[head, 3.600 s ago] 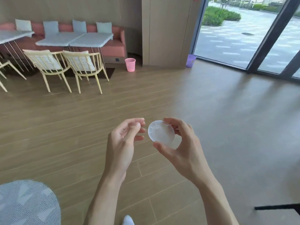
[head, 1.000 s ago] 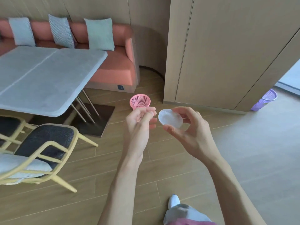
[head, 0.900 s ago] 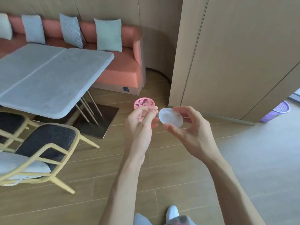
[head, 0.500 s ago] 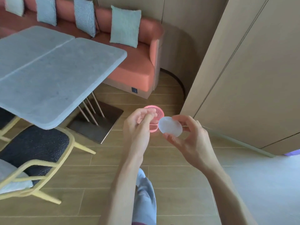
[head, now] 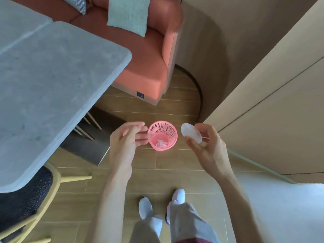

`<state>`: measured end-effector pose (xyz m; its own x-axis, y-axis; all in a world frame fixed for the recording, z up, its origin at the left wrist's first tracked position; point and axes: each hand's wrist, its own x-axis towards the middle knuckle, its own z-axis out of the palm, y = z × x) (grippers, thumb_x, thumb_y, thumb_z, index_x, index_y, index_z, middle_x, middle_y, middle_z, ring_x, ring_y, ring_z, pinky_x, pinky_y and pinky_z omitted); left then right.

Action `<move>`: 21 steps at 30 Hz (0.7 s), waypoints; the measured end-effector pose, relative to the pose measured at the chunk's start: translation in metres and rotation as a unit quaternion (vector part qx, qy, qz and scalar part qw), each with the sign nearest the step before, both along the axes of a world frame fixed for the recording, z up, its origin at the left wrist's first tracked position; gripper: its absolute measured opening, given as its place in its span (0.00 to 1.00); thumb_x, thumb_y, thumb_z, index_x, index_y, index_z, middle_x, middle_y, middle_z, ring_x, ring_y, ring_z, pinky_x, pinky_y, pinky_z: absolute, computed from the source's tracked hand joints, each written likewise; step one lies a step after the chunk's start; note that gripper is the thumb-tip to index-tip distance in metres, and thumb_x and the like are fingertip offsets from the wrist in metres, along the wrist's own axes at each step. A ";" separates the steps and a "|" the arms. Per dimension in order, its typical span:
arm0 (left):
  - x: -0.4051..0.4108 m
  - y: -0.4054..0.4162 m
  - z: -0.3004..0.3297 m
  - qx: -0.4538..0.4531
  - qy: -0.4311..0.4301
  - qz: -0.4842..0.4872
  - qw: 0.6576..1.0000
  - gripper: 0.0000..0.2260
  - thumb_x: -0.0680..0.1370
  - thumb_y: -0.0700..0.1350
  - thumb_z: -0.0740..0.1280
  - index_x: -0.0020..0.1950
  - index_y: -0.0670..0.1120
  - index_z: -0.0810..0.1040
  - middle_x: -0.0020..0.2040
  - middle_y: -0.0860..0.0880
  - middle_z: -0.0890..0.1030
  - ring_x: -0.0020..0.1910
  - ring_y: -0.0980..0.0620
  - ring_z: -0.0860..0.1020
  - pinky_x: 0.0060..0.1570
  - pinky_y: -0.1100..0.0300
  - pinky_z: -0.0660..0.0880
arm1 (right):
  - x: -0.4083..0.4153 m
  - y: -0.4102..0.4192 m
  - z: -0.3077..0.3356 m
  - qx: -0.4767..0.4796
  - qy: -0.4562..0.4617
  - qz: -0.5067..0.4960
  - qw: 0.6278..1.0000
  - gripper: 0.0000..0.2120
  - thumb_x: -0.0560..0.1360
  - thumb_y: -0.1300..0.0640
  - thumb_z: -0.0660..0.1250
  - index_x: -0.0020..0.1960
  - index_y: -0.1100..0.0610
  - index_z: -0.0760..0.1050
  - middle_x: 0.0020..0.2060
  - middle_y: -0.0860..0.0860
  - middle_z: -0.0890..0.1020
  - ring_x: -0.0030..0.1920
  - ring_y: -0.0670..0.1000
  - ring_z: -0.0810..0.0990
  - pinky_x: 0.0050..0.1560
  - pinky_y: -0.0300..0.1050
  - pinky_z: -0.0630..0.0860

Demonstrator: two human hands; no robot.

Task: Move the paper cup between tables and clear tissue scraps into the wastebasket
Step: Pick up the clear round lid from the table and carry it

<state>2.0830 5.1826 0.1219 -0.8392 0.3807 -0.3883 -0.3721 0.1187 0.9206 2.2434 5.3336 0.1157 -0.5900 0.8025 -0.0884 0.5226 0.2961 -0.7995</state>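
Head view looking straight down. The right hand [head: 206, 151] is holding the paper cup [head: 191, 135] up in the air, thumb and fingers [head: 205, 128] curling round its rim, cup tilted on its side with the pale round face toward the camera. The cup is hovering just right of the pink wastebasket [head: 162, 135], not touching it.

The left hand [head: 125, 139] is hanging just left of the wastebasket, fingers [head: 140, 136] straight and relaxed, spread slightly, holding nothing; the fingertips are overlapping the basket's left rim in the picture, contact cannot be told.

The wastebasket is standing upright on the wooden floor [head: 175, 165], mesh wall, with a crumpled white tissue scrap [head: 161, 143] lying on its bottom.

Grey worktop [head: 52, 81] is filling the left side, well apart from the cup. An orange sofa [head: 149, 64] with a pale green cushion [head: 128, 14] is sitting behind it. A yellow chair [head: 47, 190] with a dark seat is poking out under the worktop's near corner. The person's two white shoes [head: 178, 194] and grey trousers are showing at the bottom. Tan wall panels [head: 271, 102] are on the right.
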 end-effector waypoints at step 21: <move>-0.130 0.204 -0.348 -0.167 -0.116 -0.091 0.975 0.09 0.82 0.36 0.65 0.58 0.40 0.84 0.56 0.42 0.85 0.53 0.46 0.84 0.46 0.62 0.80 | -0.189 0.184 -0.387 -0.091 -0.251 0.068 0.961 0.28 0.74 0.56 0.74 0.69 0.60 0.69 0.66 0.58 0.77 0.67 0.60 0.72 0.61 0.52 0.72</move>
<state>1.9529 5.3865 -0.2259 -0.6442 0.3354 -0.6874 -0.5101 0.4812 0.7129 2.0541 5.5180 -0.2714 -0.5350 0.6650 -0.5212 0.8221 0.2674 -0.5027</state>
